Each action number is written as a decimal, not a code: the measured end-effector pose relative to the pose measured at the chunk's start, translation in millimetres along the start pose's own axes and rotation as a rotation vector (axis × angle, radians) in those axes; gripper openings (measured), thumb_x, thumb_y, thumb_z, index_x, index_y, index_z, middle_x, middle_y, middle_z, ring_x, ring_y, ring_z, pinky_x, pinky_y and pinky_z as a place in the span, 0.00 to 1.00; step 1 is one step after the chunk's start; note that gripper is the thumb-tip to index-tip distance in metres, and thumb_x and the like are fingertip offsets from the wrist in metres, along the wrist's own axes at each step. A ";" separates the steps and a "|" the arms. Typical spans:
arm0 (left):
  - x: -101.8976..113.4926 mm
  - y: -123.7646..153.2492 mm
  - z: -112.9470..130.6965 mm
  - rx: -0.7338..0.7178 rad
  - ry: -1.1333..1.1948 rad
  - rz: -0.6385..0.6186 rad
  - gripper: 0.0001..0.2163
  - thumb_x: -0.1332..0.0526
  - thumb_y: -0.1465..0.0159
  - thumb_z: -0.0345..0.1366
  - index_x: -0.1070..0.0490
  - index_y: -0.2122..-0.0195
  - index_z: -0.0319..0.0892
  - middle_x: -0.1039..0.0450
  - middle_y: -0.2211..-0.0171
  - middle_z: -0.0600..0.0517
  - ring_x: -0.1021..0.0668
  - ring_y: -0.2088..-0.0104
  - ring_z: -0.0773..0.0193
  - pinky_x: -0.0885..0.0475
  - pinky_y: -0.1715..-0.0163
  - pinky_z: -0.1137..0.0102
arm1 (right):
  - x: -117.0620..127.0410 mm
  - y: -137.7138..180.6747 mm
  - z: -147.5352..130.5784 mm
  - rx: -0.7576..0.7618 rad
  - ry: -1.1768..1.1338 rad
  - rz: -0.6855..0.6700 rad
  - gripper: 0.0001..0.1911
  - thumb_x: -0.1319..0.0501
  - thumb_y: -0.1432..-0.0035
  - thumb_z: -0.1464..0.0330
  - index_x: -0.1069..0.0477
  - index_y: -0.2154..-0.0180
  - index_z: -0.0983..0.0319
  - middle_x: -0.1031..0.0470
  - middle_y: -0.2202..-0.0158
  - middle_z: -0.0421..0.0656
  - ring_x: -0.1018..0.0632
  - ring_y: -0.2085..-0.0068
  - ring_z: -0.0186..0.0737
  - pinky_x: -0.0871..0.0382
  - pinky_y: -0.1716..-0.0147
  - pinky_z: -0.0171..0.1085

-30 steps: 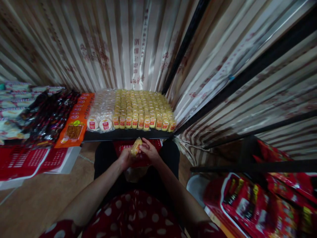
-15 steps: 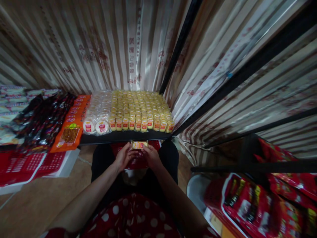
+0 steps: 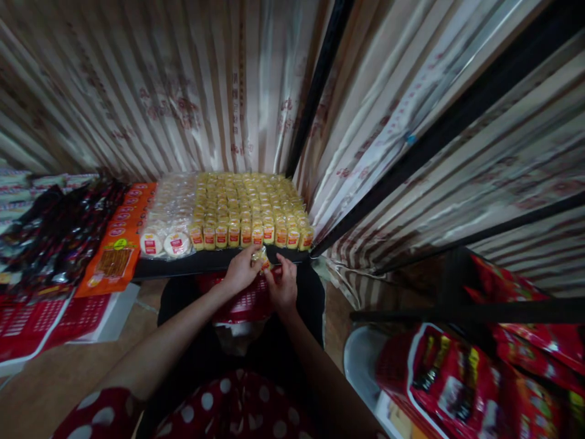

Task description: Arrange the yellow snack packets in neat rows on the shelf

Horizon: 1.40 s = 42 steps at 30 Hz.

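My left hand [image 3: 241, 269] and my right hand [image 3: 282, 285] are closed together on a small yellow snack pack [image 3: 264, 258] in clear wrap. They hold it at the front edge of a dark shelf [image 3: 201, 263]. Just beyond the hands, rows of several like yellow packs with red labels [image 3: 249, 207] fill the shelf's right part. A red basket [image 3: 242, 302] rests on my lap under the hands.
Round pale cakes in clear wrap [image 3: 167, 210] lie left of the yellow rows, then an orange packet [image 3: 116, 235] and dark packets [image 3: 55, 231]. Red snack bags [image 3: 475, 378] sit at lower right behind black shelf bars [image 3: 457, 311]. Striped curtain [image 3: 183, 91] backs everything.
Both hands have carried the yellow pack forward and up from above my lap to the shelf's front edge, and the pack turned along the way.
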State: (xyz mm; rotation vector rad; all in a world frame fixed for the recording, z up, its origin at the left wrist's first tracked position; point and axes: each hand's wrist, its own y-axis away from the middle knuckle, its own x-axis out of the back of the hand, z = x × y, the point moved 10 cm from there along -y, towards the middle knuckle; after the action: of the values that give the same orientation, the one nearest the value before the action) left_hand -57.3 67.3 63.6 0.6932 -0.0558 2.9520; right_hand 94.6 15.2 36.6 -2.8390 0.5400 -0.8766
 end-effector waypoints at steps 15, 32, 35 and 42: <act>-15.2 -28.8 33.4 -0.238 -0.067 0.050 0.20 0.45 0.41 0.28 0.36 0.46 0.39 0.35 0.50 0.43 0.25 0.63 0.64 0.31 0.53 0.66 | -17.4 -44.4 -5.1 0.067 0.164 0.010 0.25 0.48 0.41 0.62 0.40 0.44 0.65 0.32 0.52 0.53 0.26 0.59 0.44 0.33 0.56 0.40; -29.7 -12.9 20.0 -0.397 -0.274 0.035 0.18 0.48 0.40 0.27 0.36 0.48 0.41 0.36 0.47 0.45 0.31 0.45 0.59 0.34 0.44 0.62 | -28.0 -43.3 8.0 0.090 -0.030 0.066 0.16 0.49 0.40 0.66 0.35 0.52 0.63 0.37 0.54 0.50 0.25 0.65 0.36 0.27 0.67 0.36; -32.1 -10.3 20.8 -0.413 -0.301 0.012 0.18 0.50 0.38 0.28 0.36 0.47 0.40 0.36 0.47 0.45 0.31 0.46 0.61 0.33 0.45 0.64 | -26.0 -43.9 4.7 0.106 0.025 0.077 0.17 0.50 0.40 0.65 0.34 0.51 0.63 0.37 0.55 0.50 0.26 0.65 0.37 0.28 0.66 0.37; -39.6 -17.2 15.8 -0.365 -0.350 -0.055 0.19 0.53 0.36 0.30 0.40 0.44 0.37 0.38 0.45 0.44 0.33 0.44 0.60 0.35 0.43 0.64 | -24.7 -45.7 0.3 0.153 0.092 0.133 0.17 0.51 0.39 0.67 0.34 0.50 0.62 0.33 0.58 0.49 0.27 0.60 0.40 0.30 0.59 0.39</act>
State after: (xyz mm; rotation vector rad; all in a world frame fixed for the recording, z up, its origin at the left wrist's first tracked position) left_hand -13.1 79.6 60.2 1.1119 -0.5753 2.6237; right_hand 89.4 66.9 33.4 -2.6037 0.6348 -0.9824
